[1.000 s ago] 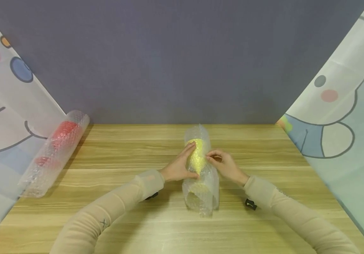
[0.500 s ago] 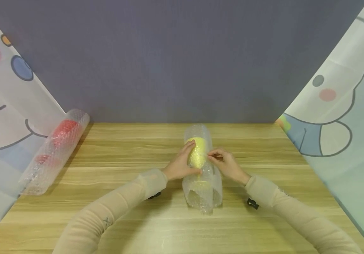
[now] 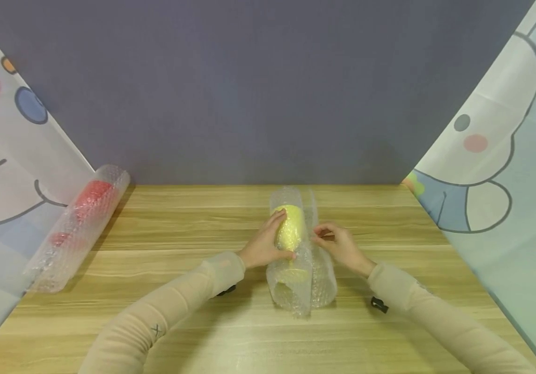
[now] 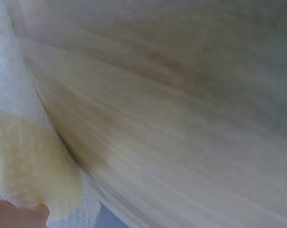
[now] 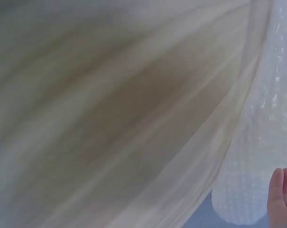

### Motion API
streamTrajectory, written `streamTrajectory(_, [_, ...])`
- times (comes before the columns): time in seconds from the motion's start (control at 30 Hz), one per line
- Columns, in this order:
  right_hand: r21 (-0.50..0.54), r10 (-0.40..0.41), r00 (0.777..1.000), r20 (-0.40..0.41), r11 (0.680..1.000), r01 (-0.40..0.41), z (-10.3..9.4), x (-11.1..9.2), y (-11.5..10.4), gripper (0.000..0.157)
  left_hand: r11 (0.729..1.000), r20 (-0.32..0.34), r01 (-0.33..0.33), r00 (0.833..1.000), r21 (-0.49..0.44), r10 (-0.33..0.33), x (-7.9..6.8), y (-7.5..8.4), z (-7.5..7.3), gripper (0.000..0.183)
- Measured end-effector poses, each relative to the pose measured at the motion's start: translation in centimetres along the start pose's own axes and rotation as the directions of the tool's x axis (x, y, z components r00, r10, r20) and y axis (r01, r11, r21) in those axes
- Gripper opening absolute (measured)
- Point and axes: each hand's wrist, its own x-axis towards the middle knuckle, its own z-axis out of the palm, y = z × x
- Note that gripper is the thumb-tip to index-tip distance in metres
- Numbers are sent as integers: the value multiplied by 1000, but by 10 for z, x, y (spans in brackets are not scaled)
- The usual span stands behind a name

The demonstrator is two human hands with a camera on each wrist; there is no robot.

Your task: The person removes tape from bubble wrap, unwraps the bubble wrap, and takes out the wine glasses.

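Observation:
A yellow goblet-shaped thing (image 3: 291,231) lies on the wooden table inside bubble wrap (image 3: 288,298); its outline is blurred by the plastic. My left hand (image 3: 268,244) grips it from the left through the wrap, with the thumb nearer me and the fingers on the far side. On its right, my right hand (image 3: 340,246) pinches a loose edge of the bubble wrap, which stands out from the roll. In the left wrist view the yellow bowl (image 4: 34,166) shows under the plastic beside the fingers. The right wrist view shows the bubble wrap (image 5: 257,156) near the right hand (image 5: 282,199).
At the far left, a red thing (image 3: 93,197) of similar shape lies in another roll of bubble wrap (image 3: 52,275), against the printed side panel (image 3: 1,182). A grey panel (image 3: 268,104) closes off the back of the table (image 3: 193,322). Another printed panel (image 3: 492,197) stands at the right.
My right hand has moved slightly right, drawing the edge of the bubble wrap away from the roll, so the flap stands wider open. My left hand keeps its grip on the yellow thing.

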Motion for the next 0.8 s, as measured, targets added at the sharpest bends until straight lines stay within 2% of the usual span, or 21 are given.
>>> streamTrajectory(0.13, [-8, 10, 1000, -22, 1000, -10, -4, -3, 4, 28, 1000, 0, -5, 1000, -5, 5, 0, -1, 0, 105])
streamTrajectory(0.37, [-50, 73, 996, -40, 996, -75, -12, -5, 8, 32, 1000, 12, -5, 1000, -18, 5, 0, -3, 0, 104])
streamTrajectory(0.8, [-105, 62, 997, -54, 992, -67, -31, -5, 12, 37, 1000, 9, -6, 1000, 8, 6, 1, -2, -1, 105])
